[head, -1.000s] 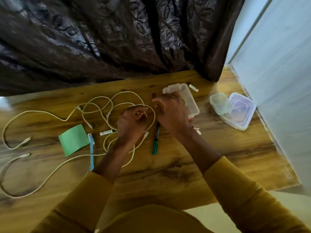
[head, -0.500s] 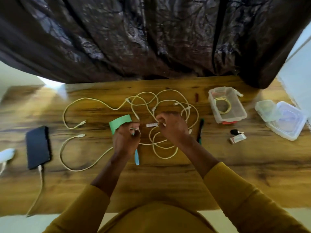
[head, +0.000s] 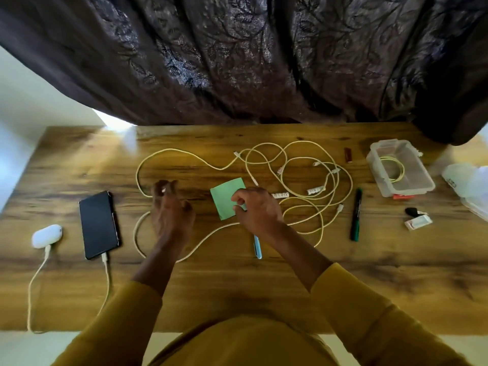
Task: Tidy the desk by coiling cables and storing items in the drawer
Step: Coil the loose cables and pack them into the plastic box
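Left hand (head: 171, 210) blurred, fingertips pinched on a cable end, apparently. Right hand (head: 257, 210) pinched the green note pad (head: 227, 198). Pale yellow cables (head: 298, 180) sprawled mid-desk (head: 237, 286); one coiled in the clear box (head: 401, 167).

We see a counter (head: 237, 286) of wood with dark grain and a slight sheen. Behind it hangs a dark cloth curtain (head: 237, 62), its leaf pattern glinting. The pale cables (head: 303, 165) look matt, perhaps braided. The box (head: 400, 167) is clear plastic, the phone (head: 99, 224) glossy black, the green note (head: 225, 198) matt paper, and our sleeves (head: 369, 313) soft mustard cloth.
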`<control>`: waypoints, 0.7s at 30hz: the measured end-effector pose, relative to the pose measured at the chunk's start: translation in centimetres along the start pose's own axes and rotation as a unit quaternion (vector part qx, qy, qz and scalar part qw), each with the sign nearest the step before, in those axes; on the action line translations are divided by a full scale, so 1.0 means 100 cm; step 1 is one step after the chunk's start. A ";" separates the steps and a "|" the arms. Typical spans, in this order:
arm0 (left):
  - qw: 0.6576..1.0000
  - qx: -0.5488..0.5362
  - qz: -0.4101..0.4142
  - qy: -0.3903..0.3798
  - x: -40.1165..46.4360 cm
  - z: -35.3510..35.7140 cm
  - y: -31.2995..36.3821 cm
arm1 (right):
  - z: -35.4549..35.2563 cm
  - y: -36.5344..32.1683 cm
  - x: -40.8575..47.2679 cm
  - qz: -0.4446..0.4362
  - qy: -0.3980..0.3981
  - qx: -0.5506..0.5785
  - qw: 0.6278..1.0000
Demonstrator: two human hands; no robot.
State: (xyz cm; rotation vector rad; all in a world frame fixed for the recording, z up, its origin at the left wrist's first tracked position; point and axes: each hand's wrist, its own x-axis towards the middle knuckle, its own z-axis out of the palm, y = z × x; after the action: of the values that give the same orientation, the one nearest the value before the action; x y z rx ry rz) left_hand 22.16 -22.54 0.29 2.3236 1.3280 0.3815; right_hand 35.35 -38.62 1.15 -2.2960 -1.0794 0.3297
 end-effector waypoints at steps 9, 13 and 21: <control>0.999 0.041 -0.012 -0.015 0.049 -0.002 -0.036 | 0.008 -0.031 0.009 0.004 0.001 0.013 1.000; 0.999 0.046 -0.014 -0.007 0.057 -0.001 -0.036 | 0.007 -0.035 0.011 0.016 0.010 0.052 0.998; 0.960 -0.110 0.258 -0.021 0.050 -0.024 0.023 | -0.016 -0.031 0.021 0.230 -0.044 0.504 0.832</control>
State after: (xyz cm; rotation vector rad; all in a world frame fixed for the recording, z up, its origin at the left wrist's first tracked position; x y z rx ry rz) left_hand 25.38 -18.68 3.61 2.4396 0.6010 0.6018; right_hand 35.54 -36.07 4.33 -1.5088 -0.2028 0.9404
